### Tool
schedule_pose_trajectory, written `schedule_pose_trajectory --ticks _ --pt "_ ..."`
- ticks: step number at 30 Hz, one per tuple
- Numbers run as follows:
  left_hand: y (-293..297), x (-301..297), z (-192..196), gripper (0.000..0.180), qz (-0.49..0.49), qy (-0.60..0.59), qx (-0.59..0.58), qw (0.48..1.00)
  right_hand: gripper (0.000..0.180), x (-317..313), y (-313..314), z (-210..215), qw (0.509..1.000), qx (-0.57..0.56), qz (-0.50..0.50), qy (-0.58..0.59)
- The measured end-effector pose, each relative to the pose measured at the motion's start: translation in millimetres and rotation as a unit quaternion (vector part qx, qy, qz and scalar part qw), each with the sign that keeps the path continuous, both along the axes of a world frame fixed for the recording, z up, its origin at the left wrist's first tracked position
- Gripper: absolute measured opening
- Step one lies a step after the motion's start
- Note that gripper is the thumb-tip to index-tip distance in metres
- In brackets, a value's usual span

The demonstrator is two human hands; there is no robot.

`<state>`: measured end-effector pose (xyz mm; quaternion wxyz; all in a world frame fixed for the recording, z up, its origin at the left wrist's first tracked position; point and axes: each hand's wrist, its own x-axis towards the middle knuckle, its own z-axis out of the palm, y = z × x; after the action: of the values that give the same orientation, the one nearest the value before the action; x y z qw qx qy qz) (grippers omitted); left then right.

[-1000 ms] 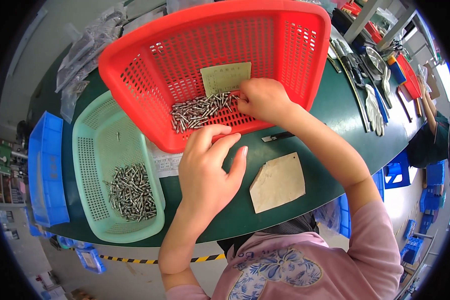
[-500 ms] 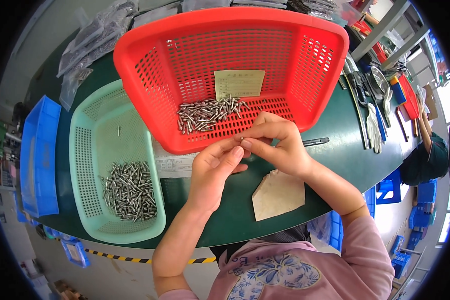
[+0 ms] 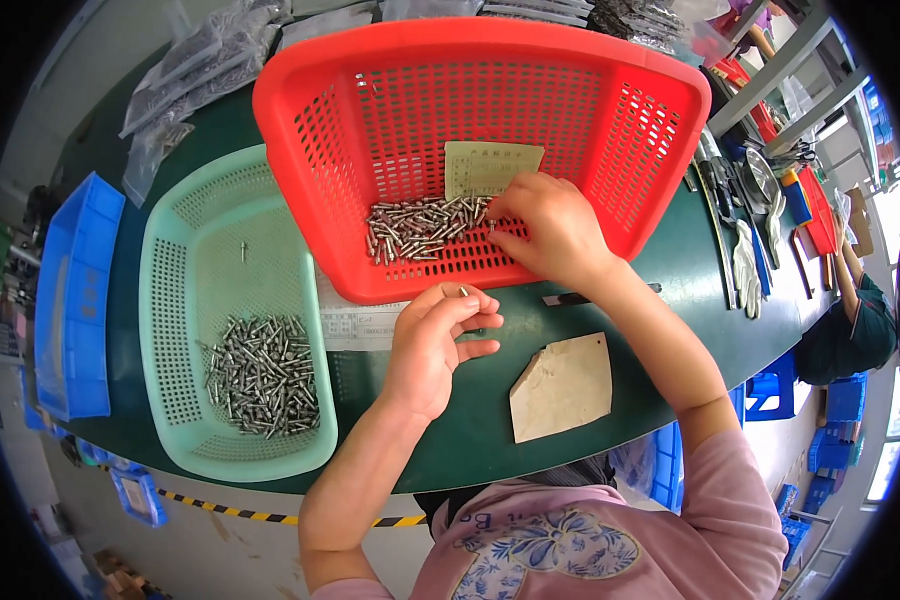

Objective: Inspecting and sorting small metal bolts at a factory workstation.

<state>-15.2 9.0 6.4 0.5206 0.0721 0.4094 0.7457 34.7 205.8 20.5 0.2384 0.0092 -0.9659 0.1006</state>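
Dk grn table (image 3: 690,260), grey flr (image 3: 245,550) w/ blk-yel tape (image 3: 242,513), metal frame (image 3: 770,72) upr R, bright window (image 3: 884,468) R

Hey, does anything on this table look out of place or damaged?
Two small things: one metal pin lies apart from the pile of pins in the green basket, and the beige card on the table has a ragged upper-left corner, as if torn.

The left hand (image 3: 432,345) is curled, the right hand (image 3: 548,228) bent-fingered and farther forward.
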Motion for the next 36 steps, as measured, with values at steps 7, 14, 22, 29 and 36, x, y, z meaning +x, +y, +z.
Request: schedule_pose_trajectory --ticks 7,14,22,29,36 --pt "0 4 -1 0.015 0.008 -0.006 -0.045 0.999 0.019 30 -27 16 0.965 -0.217 0.139 0.05" --pt "0 3 -6 0.014 -0.04 -0.034 -0.009 0.999 0.022 40 -29 16 0.967 -0.2 0.155 0.031" --pt "-2 2 6 0.015 -0.072 0.059 -0.055 0.994 0.044 45 -25 21 0.967 -0.163 0.193 -0.036" --pt "-5 -1 7 0.019 -0.102 0.068 -0.062 0.99 0.039 45 -23 20 0.969 -0.134 0.208 -0.009" --pt "-4 -1 6 0.022 -0.128 0.05 -0.057 0.989 0.035 44 -22 20 0.965 -0.126 0.229 0.007"
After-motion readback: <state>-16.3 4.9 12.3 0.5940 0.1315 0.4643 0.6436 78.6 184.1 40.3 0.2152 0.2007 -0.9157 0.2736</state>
